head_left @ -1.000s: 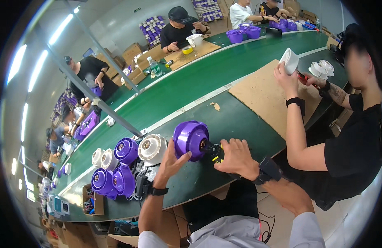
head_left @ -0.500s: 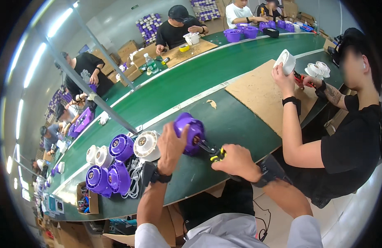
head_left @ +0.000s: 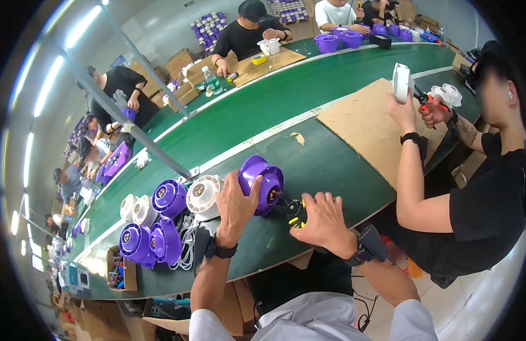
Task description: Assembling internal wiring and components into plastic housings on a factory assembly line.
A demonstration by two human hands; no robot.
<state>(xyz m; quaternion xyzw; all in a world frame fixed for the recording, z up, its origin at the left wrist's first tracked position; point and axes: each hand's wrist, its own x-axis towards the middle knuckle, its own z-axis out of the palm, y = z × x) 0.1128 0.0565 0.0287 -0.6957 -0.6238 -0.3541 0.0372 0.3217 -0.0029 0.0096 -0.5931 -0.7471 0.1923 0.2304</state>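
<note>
My left hand (head_left: 235, 199) grips a purple round plastic housing (head_left: 259, 170) by its rim. It is tilted on its side above the green table, so its hollow with copper-coloured parts faces right. My right hand (head_left: 328, 220) holds black-and-yellow pliers (head_left: 297, 213), thumb at the handle and the other fingers stretched loosely over the far side. The pliers' jaws reach the housing's opening; whether they grip anything inside cannot be made out. Just left of my left hand stand a white round housing (head_left: 204, 198) and a purple housing (head_left: 169, 198).
A white cable (head_left: 186, 245) lies by more housings at left, near a small box of tools (head_left: 122, 270). A metal post (head_left: 155, 149) slants past them. On my right, a co-worker holds a white part (head_left: 402, 83) and red-handled pliers (head_left: 435, 106) over a cardboard sheet (head_left: 362, 120).
My right hand's fingers have spread from a tighter grip on the pliers, and the pliers have turned slightly. The housing stays in my left hand. The co-worker's white part has turned.
</note>
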